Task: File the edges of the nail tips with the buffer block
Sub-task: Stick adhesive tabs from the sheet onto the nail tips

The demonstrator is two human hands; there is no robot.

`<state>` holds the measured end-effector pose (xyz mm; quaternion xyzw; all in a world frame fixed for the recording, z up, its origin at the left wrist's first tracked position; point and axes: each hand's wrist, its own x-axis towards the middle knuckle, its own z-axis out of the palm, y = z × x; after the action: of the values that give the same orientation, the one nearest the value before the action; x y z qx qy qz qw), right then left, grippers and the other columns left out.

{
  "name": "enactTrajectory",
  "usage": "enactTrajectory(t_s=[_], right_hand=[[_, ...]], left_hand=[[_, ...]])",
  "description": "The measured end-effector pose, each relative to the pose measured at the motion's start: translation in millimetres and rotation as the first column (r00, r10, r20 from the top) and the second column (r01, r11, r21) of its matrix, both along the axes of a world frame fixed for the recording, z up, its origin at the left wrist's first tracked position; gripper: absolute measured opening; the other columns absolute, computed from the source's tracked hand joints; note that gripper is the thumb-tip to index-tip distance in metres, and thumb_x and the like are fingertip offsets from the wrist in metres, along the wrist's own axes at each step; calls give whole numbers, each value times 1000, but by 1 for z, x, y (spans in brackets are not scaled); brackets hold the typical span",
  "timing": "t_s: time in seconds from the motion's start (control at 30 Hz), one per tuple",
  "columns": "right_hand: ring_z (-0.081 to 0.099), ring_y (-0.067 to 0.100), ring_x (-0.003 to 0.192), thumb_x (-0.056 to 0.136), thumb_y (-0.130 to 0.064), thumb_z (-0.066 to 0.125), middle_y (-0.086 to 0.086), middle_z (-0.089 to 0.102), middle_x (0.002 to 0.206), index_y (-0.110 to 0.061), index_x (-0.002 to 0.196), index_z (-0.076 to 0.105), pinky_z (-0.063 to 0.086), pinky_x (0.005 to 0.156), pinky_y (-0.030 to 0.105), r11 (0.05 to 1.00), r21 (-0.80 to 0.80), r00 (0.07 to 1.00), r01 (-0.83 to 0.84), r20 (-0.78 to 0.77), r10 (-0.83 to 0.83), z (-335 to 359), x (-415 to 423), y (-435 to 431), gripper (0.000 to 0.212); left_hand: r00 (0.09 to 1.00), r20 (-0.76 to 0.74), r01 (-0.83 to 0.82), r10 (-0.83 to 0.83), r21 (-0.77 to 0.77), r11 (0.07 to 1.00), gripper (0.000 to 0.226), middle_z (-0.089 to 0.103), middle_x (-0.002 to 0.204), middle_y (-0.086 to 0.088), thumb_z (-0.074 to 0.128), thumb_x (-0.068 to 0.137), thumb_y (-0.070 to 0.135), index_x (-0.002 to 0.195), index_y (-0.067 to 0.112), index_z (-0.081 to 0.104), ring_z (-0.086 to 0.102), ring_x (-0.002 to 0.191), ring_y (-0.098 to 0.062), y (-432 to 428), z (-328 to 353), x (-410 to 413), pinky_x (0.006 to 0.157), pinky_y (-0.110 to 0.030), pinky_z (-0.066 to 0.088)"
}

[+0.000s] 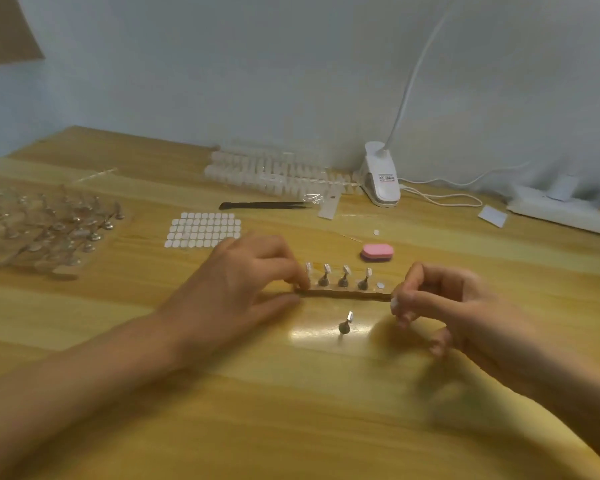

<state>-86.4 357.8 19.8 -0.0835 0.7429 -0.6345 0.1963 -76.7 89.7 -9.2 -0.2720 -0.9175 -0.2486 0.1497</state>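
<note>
A narrow clear holder strip (347, 293) lies on the wooden table with several small metal stands (343, 277) upright on it, each carrying a pale nail tip. My left hand (246, 275) pinches the strip's left end. My right hand (440, 299) has its fingers curled at the strip's right end; the blur hides whether it holds anything. One loose stand with a nail tip (345, 323) sits on the table in front of the strip. The pink buffer block (377, 252) lies untouched behind the strip.
A sheet of white adhesive dots (203, 230) and black tweezers (262, 205) lie behind my left hand. A bag of spare stands (45, 223) is at far left. Strips of nail tips (274, 171), a white clip lamp (380, 178) and a power strip (565, 209) line the wall.
</note>
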Motion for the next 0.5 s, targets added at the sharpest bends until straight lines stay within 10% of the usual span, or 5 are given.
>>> enactTrajectory(t_s=[0.13, 0.37, 0.5], right_hand=[[65, 11, 64, 69, -21, 74, 9, 67, 73, -12, 73, 68, 47, 40, 18, 999, -50, 999, -3, 49, 5, -10, 4, 5, 11], [68, 13, 67, 71, -22, 73, 8, 70, 75, -18, 72, 71, 49, 42, 19, 995, -96, 999, -15, 32, 18, -21, 5, 5, 5], [69, 12, 70, 73, -22, 74, 8, 70, 78, -15, 75, 69, 49, 43, 18, 988, -150, 998, -30, 51, 38, -23, 8, -1, 9]], left_hand=[[977, 198, 50, -82, 163, 985, 25, 57, 93, 16, 75, 80, 34, 105, 28, 72, 54, 78, -2, 32, -6, 3, 69, -15, 43], [970, 235, 0, -60, 245, 969, 4, 62, 93, 14, 75, 80, 37, 83, 36, 72, 51, 66, -13, 52, -12, 1, 65, -42, 48], [985, 161, 3, -58, 319, 948, 7, 65, 98, 16, 76, 80, 35, 81, 33, 69, 60, 69, -16, 53, -8, 8, 60, -34, 49]])
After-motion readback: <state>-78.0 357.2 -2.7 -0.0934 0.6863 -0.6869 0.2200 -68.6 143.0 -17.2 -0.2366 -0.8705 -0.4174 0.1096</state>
